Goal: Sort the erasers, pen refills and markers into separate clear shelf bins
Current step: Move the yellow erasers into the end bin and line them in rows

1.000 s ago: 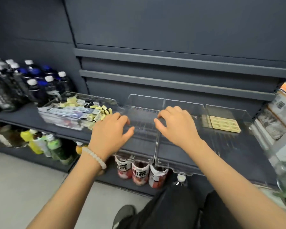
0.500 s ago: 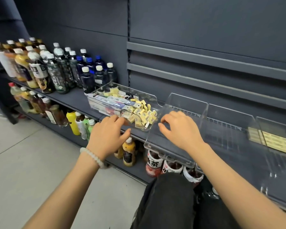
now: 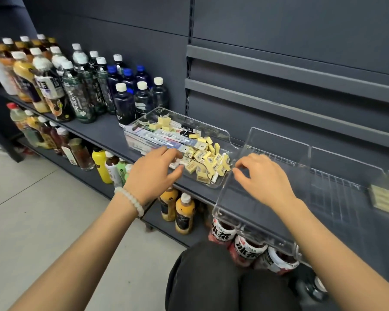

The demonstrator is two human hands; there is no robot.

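The left hand (image 3: 154, 173) hides part of the mixed bin (image 3: 222, 133); any grasp is unclear. At its 3 o'clock, the right hand (image 3: 264, 178) hovers, fingers loosely curled, holding nothing.

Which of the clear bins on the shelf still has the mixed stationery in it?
The leftmost bin, beside the bottles, under the left hand; the next bin looks empty.
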